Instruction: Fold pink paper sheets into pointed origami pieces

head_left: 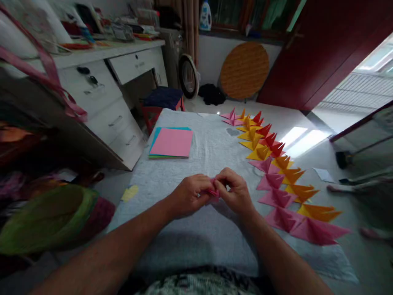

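Observation:
Above the near middle of the cloth-covered table point(211, 143), both hands hold one small folded pink paper point(215, 191). My left hand point(194, 191) is closed around its left side, with the thumb below and the fingers on top. From the right, my right hand point(235, 189) pinches the paper's upper edge between thumb and forefinger. Much of the folded paper is hidden by the fingers, so its exact shape cannot be made out. A stack of square coloured paper point(172, 142), pink on top with blue and green edges showing, lies beyond my left hand.
Several folded paper cranes, pink point(278, 198), yellow point(259, 153), orange point(301, 191) and red point(270, 139), stand in rows along the table's right side. A yellow scrap point(129, 193) lies at the left edge. A green-rimmed basket point(46, 217) stands left; a stool point(162, 100) is behind.

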`<state>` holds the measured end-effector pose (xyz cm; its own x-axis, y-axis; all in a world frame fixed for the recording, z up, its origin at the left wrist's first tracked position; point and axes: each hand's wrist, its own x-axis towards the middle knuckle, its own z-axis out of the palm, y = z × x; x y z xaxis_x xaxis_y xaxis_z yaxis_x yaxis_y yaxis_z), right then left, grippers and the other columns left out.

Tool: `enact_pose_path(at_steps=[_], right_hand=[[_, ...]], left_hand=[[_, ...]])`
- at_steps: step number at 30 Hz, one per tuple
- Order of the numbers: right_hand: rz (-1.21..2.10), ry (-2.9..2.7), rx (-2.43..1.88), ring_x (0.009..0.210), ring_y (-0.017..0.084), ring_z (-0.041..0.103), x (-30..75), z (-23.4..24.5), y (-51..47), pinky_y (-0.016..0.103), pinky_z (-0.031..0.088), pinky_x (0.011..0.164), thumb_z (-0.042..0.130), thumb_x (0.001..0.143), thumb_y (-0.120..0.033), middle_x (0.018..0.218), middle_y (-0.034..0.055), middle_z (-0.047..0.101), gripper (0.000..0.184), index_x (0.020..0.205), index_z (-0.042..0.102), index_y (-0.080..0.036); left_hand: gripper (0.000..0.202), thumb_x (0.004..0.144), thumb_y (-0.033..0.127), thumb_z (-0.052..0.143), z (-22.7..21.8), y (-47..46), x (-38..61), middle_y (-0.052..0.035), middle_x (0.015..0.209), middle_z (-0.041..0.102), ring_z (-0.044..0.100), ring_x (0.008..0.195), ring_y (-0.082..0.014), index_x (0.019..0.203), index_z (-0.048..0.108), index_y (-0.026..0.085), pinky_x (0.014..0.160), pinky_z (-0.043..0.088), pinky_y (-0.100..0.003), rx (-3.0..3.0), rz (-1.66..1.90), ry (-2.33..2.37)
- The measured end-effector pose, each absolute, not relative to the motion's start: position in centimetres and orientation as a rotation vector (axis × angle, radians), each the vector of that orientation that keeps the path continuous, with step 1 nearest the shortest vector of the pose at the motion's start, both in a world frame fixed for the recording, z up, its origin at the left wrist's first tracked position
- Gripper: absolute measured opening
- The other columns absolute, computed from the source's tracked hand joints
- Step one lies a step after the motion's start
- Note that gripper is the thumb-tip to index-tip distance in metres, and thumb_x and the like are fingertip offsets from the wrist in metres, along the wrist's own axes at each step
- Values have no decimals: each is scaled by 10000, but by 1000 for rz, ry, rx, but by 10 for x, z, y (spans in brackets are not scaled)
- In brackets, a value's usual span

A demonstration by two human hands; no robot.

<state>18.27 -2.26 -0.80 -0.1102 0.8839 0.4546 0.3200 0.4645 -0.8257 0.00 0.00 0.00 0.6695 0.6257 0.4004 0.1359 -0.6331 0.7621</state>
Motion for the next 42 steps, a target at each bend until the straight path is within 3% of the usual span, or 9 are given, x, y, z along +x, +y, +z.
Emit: enact_pose_path(at_steps=[7, 13, 29, 37, 42], right_hand=[[737, -1590, -1059, 599, 102, 499, 184, -7, -23, 242, 413, 538, 651, 836, -169, 759, -30, 525, 108, 931, 633, -218], [652, -1655, -1060, 613, 101, 502, 184, -2, -24, 245, 413, 544, 633, 860, -153, 780, -11, 539, 71, 819, 654, -207], [633, -1657, -1058, 683, 127, 571, 185, 0, -25, 262, 449, 624, 602, 889, -138, 766, 4, 588, 139, 811, 694, -207], [695, -1627, -1095, 647, 126, 545, 187, 2, -23, 276, 419, 634, 570, 922, -189, 685, -12, 559, 225, 703, 619, -206], [802, -1614, -1078, 653, 123, 529, 188, -1, -23, 271, 410, 618, 512, 960, -241, 713, -10, 547, 227, 767, 628, -208]], left_hand=[[126, 854, 87, 583, -1, 1, 1, -21, 865, 680, 615, 871, -164, 839, 660, 185, 822, 455, -283, 2182, 853, 585], [91, 880, 129, 582, -1, 1, 2, -43, 874, 687, 613, 856, -178, 852, 656, 175, 805, 464, -298, 2267, 854, 593], [128, 844, 96, 559, 1, 0, 4, -24, 832, 680, 609, 826, -166, 796, 632, 189, 820, 462, -297, 2176, 886, 640], [142, 824, 78, 547, 0, -2, 7, -9, 763, 658, 588, 756, -151, 789, 636, 185, 763, 437, -275, 2177, 870, 680], [141, 808, 74, 562, -1, -2, 5, -5, 763, 661, 593, 755, -148, 796, 645, 188, 755, 439, -270, 2143, 881, 708]])
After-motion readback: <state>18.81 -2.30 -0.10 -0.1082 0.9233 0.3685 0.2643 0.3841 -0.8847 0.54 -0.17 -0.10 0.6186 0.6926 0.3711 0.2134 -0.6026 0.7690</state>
